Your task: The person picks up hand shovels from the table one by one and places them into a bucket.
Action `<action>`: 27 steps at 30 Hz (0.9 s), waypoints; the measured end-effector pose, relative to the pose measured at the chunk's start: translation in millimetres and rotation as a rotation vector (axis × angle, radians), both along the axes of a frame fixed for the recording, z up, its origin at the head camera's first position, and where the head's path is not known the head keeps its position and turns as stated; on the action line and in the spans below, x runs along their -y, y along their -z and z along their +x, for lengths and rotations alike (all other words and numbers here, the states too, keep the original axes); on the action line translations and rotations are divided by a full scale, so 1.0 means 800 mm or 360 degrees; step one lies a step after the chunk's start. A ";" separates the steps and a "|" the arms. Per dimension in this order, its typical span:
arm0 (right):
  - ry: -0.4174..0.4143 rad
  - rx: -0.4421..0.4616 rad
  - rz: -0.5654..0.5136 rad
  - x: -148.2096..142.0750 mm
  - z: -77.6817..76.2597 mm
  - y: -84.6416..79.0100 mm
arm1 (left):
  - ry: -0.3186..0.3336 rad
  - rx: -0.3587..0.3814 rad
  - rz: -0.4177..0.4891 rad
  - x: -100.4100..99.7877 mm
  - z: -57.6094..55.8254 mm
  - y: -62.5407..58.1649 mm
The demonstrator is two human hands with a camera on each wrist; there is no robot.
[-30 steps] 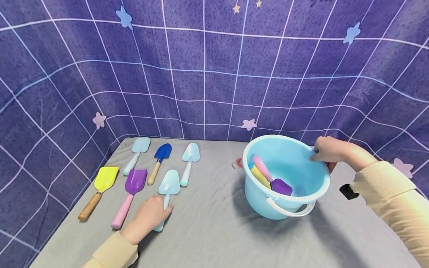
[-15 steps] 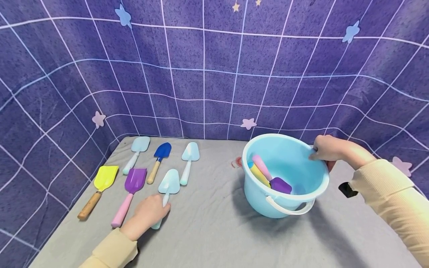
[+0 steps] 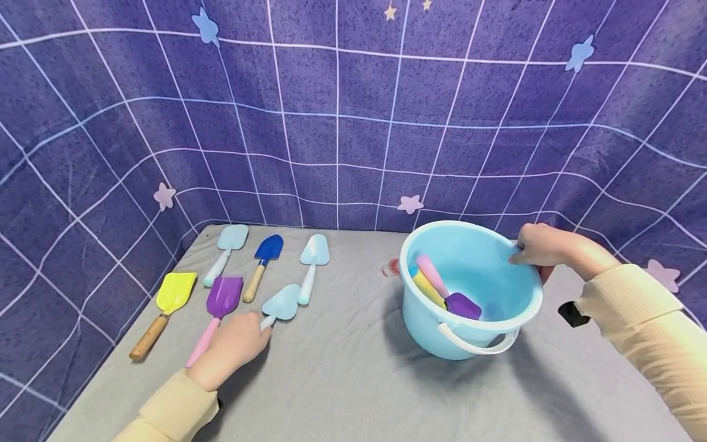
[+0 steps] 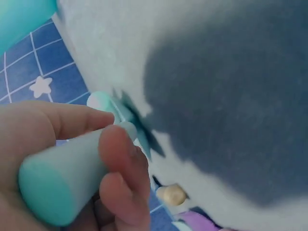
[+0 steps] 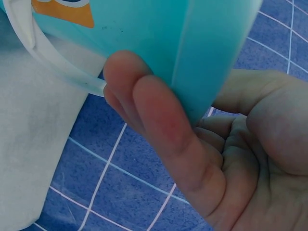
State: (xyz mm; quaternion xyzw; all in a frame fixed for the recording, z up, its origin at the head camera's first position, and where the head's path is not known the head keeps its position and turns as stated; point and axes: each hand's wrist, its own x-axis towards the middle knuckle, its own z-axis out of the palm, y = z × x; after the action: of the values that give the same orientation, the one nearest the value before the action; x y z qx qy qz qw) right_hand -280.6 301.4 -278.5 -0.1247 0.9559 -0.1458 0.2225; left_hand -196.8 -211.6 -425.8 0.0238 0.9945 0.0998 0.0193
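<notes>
My left hand (image 3: 239,339) grips the handle of a light blue toy trowel (image 3: 282,302); in the left wrist view the thumb and fingers curl round the trowel's pale handle (image 4: 67,173), its mint end toward the camera. The hand overlaps the pink handle of a purple shovel (image 3: 223,296). On the right, my right hand (image 3: 538,247) holds the rim of a light blue bucket (image 3: 442,337), fingers outside and thumb at the inner side. Inside the bucket lie a purple scoop (image 3: 463,306) with a pink handle and a yellow piece (image 3: 428,287).
Left of the bucket lie a yellow shovel (image 3: 175,291) with a wooden handle, a blue trowel (image 3: 269,247), and two pale blue trowels (image 3: 232,237) (image 3: 315,250). The bucket's white handle (image 3: 477,348) hangs at its front. A purple curtain (image 3: 359,141) stands behind the grey cloth (image 3: 353,380).
My left hand has drawn the trowel a little to the left and turned it, its blade now pointing more to the right. The right hand and bucket have stayed put.
</notes>
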 end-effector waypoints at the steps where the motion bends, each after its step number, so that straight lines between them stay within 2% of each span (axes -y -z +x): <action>1: 0.0001 -0.0002 0.0001 0.000 0.000 0.000 | -0.0002 -0.0018 -0.0017 0.001 0.001 -0.003; 4: 0.0005 0.0000 -0.0007 0.001 0.000 0.001 | 0.0007 -0.0071 -0.0079 0.002 0.002 -0.011; 11: 0.0007 0.0001 -0.0018 0.001 -0.001 0.003 | -0.0061 -0.0032 -0.0078 0.006 0.001 -0.027; 17: 0.0004 -0.0007 -0.0021 0.002 0.000 0.002 | -0.0090 -0.0051 -0.0092 0.011 -0.002 -0.039; 23: -0.0003 -0.0041 -0.0005 0.001 0.000 0.001 | -0.0089 -0.0140 -0.0084 0.012 -0.004 -0.064; 27: -0.0001 -0.0044 0.0003 -0.001 0.000 0.001 | -0.0062 -0.0197 -0.0125 0.012 -0.011 -0.086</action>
State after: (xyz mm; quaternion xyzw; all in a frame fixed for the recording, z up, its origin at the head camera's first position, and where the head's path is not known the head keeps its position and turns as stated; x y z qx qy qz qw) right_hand -280.3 302.3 -279.0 -0.1266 0.9590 -0.1431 0.2093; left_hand -205.6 -221.1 -357.2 0.0099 0.9972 0.0595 -0.0433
